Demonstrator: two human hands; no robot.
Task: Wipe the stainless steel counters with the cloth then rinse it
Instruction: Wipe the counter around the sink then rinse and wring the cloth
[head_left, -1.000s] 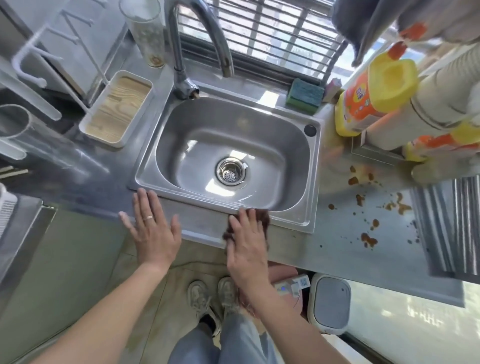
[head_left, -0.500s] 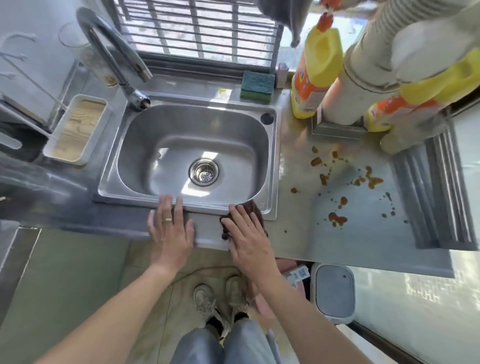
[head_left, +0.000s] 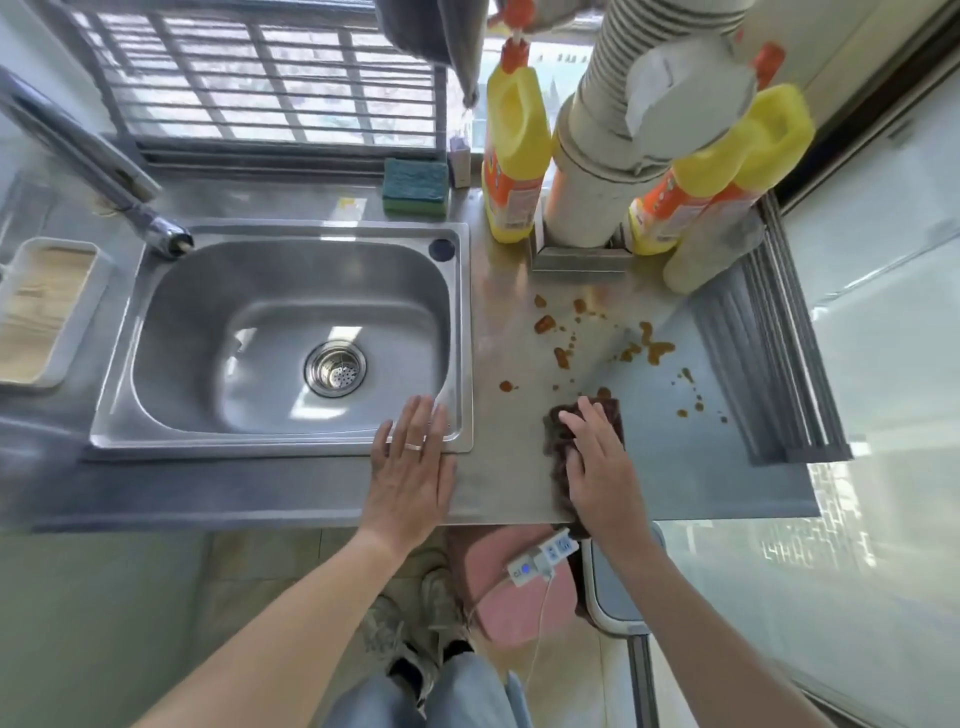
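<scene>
**Cloth on counter, right of sink**

Right hand presses flat on dark cloth, fingers straight, slightly spread. Brown spill spots lie just beyond the fingertips. Left hand flat, fingers straight, tips on sink rim.

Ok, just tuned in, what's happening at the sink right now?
A person is wiping the steel counter to the right of the sink. The right hand presses a dark cloth flat at the near edge of a patch of brown spills, which are not yet wiped. The left hand rests flat on the sink's front right corner. The sink basin holds no water.
</scene>
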